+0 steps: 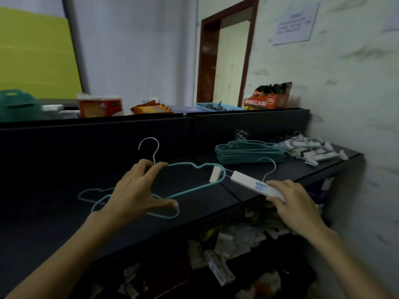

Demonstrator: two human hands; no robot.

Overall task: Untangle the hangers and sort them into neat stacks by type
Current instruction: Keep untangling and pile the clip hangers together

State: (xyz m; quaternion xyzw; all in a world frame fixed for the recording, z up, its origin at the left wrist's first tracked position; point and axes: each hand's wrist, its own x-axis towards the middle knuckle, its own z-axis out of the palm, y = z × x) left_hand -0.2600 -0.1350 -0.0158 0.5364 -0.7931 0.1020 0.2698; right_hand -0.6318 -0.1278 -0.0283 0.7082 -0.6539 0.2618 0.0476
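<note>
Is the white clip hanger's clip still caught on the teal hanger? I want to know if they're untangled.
Touching. The head view shows the white clip lying across the end loop of the teal hanger, no gap between them.

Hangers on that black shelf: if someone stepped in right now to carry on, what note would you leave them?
Left hand: grip on the neck of a teal wire hanger, lifted over the black shelf.
Right hand: grip on a white clip hanger; its clip is caught on the teal hanger's end.
Another teal hanger lies under the left hand.
Done: teal stack and white clip pile at the back right.
Left: free the clip, then add each hanger to its stack.
</note>
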